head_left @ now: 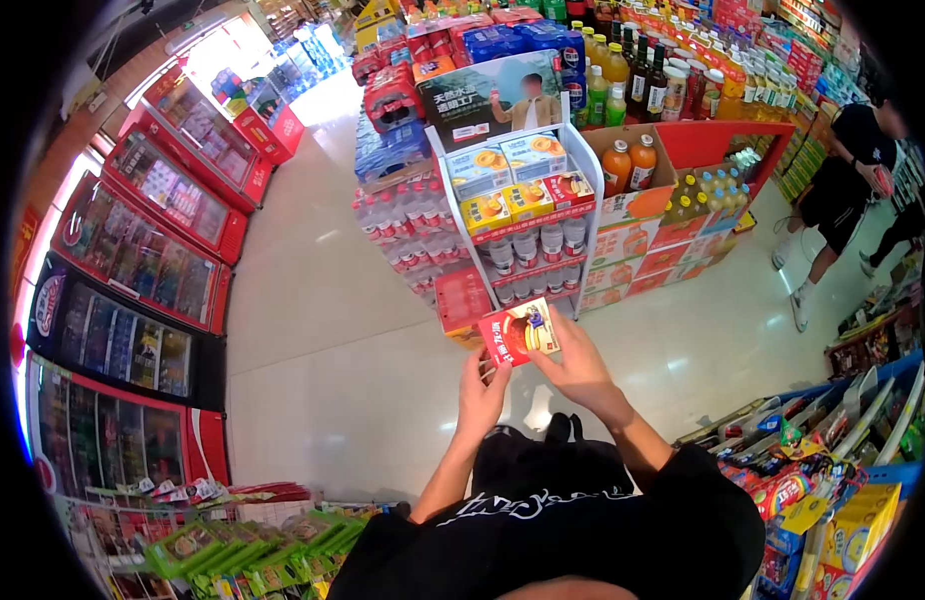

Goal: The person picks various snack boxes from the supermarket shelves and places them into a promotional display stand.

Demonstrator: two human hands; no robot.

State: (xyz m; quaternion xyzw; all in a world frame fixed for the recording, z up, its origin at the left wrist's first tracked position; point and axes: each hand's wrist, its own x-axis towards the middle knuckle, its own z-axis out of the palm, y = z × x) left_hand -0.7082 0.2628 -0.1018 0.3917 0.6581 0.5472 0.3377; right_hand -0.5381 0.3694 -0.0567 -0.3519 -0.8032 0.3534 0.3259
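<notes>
A small red and cream box [520, 332] with white lettering and a food picture is held out in front of my body. My left hand [482, 388] grips its lower left corner. On its right edge, the fingers and thumb of my right hand [580, 362] are closed round it. Just beyond stands a white display rack [457, 218]. Its top shelf carries light blue boxes [480, 170], with yellow boxes [531, 200] and a red box [569, 189] in front. Clear bottles [526, 245] line the shelves below.
Stacked drink packs [393, 120] and orange juice bottles [630, 163] flank the rack. Red and black drink fridges [133, 260] line the left. A person in dark clothes [843, 180] stands at right. Snack shelves [803, 490] and green packets [243, 540] are close beside me.
</notes>
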